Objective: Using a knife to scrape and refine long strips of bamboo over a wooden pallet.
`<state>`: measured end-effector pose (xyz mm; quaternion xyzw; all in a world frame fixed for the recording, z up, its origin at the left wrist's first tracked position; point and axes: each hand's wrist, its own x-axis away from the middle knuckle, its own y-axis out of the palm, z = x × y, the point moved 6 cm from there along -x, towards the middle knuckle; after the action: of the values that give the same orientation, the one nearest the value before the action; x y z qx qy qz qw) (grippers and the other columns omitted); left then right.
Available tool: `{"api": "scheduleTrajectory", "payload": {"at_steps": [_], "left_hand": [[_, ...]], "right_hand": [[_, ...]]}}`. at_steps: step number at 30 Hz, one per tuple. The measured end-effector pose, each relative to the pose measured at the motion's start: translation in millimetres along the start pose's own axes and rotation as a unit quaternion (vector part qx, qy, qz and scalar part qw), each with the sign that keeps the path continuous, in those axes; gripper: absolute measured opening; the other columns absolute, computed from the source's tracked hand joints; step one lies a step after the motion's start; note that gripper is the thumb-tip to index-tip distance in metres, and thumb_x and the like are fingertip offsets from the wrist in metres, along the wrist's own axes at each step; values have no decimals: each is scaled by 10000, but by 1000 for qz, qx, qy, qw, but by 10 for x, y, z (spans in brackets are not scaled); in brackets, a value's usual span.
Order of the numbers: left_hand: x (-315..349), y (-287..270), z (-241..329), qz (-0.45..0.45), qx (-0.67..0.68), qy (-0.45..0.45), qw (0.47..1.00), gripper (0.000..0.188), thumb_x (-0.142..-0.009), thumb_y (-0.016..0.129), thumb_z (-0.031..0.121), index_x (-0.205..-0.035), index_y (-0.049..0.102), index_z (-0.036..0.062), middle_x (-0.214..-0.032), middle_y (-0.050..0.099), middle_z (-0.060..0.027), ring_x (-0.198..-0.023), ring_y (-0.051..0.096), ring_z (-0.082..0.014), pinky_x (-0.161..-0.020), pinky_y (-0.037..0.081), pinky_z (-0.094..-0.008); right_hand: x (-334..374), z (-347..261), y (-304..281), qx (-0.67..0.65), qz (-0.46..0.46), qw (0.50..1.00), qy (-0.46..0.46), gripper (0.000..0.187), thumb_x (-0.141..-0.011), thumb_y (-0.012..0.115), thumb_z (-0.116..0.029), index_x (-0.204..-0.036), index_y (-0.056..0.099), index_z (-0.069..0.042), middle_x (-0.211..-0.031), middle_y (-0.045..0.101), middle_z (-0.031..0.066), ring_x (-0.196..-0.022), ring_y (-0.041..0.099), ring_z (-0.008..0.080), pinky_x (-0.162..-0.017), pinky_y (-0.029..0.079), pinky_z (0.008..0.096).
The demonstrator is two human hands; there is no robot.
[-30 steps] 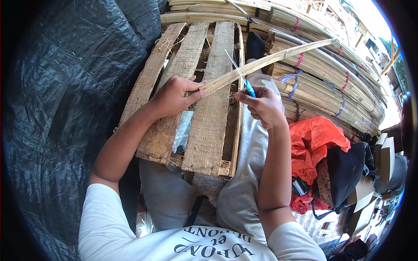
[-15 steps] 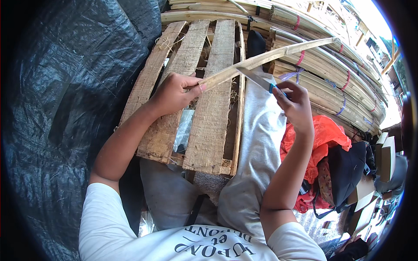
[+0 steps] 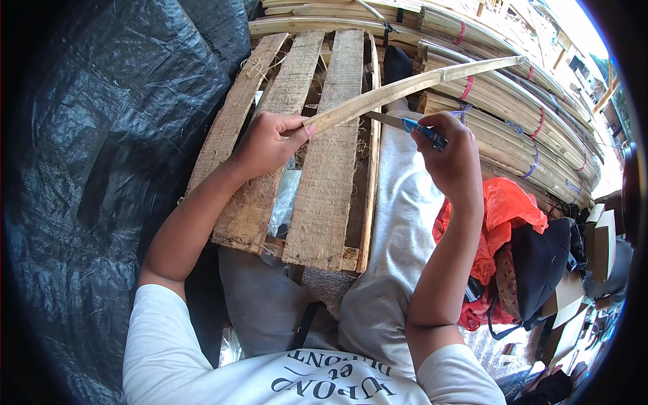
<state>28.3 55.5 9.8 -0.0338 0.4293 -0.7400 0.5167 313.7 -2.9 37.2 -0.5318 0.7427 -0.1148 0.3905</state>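
Observation:
My left hand pinches the near end of a long split bamboo strip between thumb and fingers, above a slatted wooden crate. From there the strip slants up to the right, toward the stacked bundles. In my right hand is a knife with a blue handle, gripped in closed fingers. Its blade points left, just below the strip's edge; whether it touches the strip I cannot tell.
Bundles of bamboo strips, tied with coloured bands, lie stacked at the far right. A dark tarpaulin covers the left side. A red plastic bag and a black bag sit by my right arm, with cardboard boxes beyond.
The knife has dropped away from the strip's face to below its edge, and its handle has turned in my right hand. The strip has tilted slightly; my left hand has barely moved.

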Motion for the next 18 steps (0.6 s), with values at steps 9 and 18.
{"api": "scheduleTrajectory", "payload": {"at_steps": [9,18], "left_hand": [[-13,5,18,-13,-3,14,1000,304,-1019,659,179,-1005,677,-124,-629,517,-39,-671,455,-38,-1004,519,-327],[1,-16,-14,-15,-11,16,1000,254,-1004,690,223,-1031,758,-20,-707,635,-95,-652,531,-105,-631,472,-328]], "right_hand": [[-76,113,208,-107,46,990,-77,163,-933,746,-96,-1067,757,-4,-778,720,55,-701,669,108,-631,520,278],[-27,267,344,-412,-74,900,119,187,-998,647,-76,-1111,708,60,-766,678,99,-601,630,98,-512,515,251]]}}
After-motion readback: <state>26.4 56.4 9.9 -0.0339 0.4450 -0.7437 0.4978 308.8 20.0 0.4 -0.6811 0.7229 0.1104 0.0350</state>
